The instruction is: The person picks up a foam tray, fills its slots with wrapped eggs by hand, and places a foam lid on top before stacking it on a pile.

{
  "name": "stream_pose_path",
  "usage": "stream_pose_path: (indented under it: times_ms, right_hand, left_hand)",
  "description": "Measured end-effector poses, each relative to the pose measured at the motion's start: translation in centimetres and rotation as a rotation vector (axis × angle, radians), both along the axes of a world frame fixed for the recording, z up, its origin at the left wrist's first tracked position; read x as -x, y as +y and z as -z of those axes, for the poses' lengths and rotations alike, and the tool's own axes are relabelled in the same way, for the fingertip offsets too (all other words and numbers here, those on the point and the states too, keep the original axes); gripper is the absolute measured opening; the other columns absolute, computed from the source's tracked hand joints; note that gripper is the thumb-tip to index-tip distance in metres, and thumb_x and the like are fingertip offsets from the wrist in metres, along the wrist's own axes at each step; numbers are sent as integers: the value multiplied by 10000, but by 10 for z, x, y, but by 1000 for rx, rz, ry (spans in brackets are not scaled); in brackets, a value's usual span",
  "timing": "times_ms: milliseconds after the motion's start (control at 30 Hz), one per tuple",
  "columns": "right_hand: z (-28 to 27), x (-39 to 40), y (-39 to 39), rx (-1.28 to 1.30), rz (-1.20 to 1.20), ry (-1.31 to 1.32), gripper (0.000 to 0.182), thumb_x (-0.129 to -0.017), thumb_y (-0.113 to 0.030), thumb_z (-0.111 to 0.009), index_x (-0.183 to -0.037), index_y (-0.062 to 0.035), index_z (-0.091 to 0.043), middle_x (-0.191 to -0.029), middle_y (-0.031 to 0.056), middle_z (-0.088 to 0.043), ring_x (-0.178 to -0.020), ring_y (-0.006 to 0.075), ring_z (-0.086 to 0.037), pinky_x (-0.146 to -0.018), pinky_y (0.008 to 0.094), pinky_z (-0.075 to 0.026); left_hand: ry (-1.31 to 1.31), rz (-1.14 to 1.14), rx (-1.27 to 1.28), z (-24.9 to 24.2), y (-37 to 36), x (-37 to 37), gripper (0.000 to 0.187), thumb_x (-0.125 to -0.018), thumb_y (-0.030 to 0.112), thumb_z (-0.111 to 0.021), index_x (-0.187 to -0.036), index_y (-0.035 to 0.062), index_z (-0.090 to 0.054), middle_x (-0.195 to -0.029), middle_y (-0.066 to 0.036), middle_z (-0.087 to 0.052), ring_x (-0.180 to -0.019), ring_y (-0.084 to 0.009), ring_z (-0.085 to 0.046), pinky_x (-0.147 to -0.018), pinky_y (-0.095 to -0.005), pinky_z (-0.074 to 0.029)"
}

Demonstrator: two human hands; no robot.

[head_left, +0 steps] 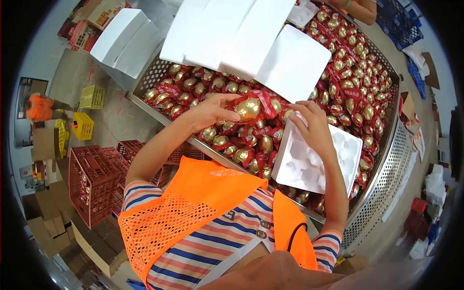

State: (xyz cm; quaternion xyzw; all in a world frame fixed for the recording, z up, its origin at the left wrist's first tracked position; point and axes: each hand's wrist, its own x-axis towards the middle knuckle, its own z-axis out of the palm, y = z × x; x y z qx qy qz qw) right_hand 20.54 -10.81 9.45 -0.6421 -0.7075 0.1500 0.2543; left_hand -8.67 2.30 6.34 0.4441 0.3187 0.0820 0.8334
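Note:
My left hand (215, 112) holds a gold egg-shaped item in a red wrapper (248, 109), with the thumb against its side. Over the upper left part of a white foam tray with round hollows (316, 164), my right hand (311, 123) is bent, its fingertips near a gold item. Whether those fingers grip it is hard to make out. Many more red-and-gold wrapped items (368, 112) fill the metal bin (190, 140) under and around both hands.
White foam boxes (208, 34) and a foam lid (295, 63) lie across the bin. Another person's arm (360, 10) reaches in at the top right. Red crates (92, 183) stand at the left; a person in orange (39, 107) is farther off.

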Motion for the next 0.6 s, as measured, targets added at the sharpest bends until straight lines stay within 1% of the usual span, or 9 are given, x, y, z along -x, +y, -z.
stream_pose_path:
  times_ms: [33,67,133,167,267,333,367,500,600]
  right_hand:
    - [-1,6,1,-95,-18,-29,307,-916,-226,-637,-1156,-36,-670,-1041,133,-631,-934,290,-612,-833,384,-473]
    - [-4,13,2,-33,-13,171,326,-928,-227,-627,-1194,-40,-650,-1065,123,-633,-938,262,-617,-835,366,-479]
    - [-17,33,1,107,5,564,368,-953,-231,-606,-1272,-47,-610,-1115,101,-636,-946,206,-627,-839,329,-489]
    - [-28,46,1,247,-1,938,430,-954,-188,-617,-1349,-40,-538,-1155,76,-629,-975,133,-607,-850,280,-494]
    - [-41,70,2,362,-67,986,447,-931,-141,-651,-1344,-27,-524,-1192,72,-618,-990,117,-598,-865,269,-501]
    - [-42,79,2,332,16,1056,387,-899,-105,-689,-1247,-27,-538,-1130,59,-619,-993,112,-590,-866,270,-501]
    - [-37,82,1,307,44,1132,366,-898,-105,-691,-1221,-30,-536,-1119,53,-620,-993,109,-588,-866,267,-500]
    - [-42,100,-3,319,81,1257,280,-909,-94,-677,-1141,-59,-524,-1064,14,-601,-994,88,-561,-877,247,-464]
    - [-44,110,-3,391,105,1261,204,-936,-112,-642,-1111,-72,-544,-1055,-12,-563,-942,61,-527,-835,229,-440]
  left_hand:
    - [-23,-37,-44,-6,-5,1,685,-786,-36,-730,-1402,-56,-431,-1260,-133,-601,-1064,-154,-628,-878,-265,-538]
    - [-46,-73,-86,-13,-11,1,702,-776,-55,-732,-1405,-66,-421,-1278,-152,-592,-1056,-155,-637,-878,-268,-548]
    - [-50,-82,-158,-38,-27,0,692,-735,-46,-760,-1367,-40,-478,-1288,-101,-581,-1139,-178,-593,-967,-299,-503]
    - [-58,-82,-189,-48,-34,0,676,-737,-46,-759,-1357,-39,-489,-1293,-98,-576,-1141,-177,-590,-965,-298,-504]
    - [-98,-128,-346,-48,-49,3,617,-759,-44,-744,-1334,-9,-523,-1286,-78,-566,-1142,-151,-573,-969,-297,-496]
    - [-151,-237,-381,-53,-60,6,603,-773,-38,-739,-1337,4,-526,-1269,-72,-567,-1141,-142,-568,-978,-294,-484]
    - [-240,-353,-248,-52,-66,9,444,-821,-26,-711,-1240,11,-569,-1190,-53,-585,-1082,-116,-577,-946,-274,-480]
    - [-225,-478,-402,-64,-76,24,152,-906,12,-643,-1039,14,-569,-1031,-21,-582,-945,-77,-564,-843,-259,-487]
    - [-222,-508,-555,-61,-80,35,140,-918,22,-629,-1044,13,-569,-996,-15,-565,-925,-78,-562,-813,-248,-484]
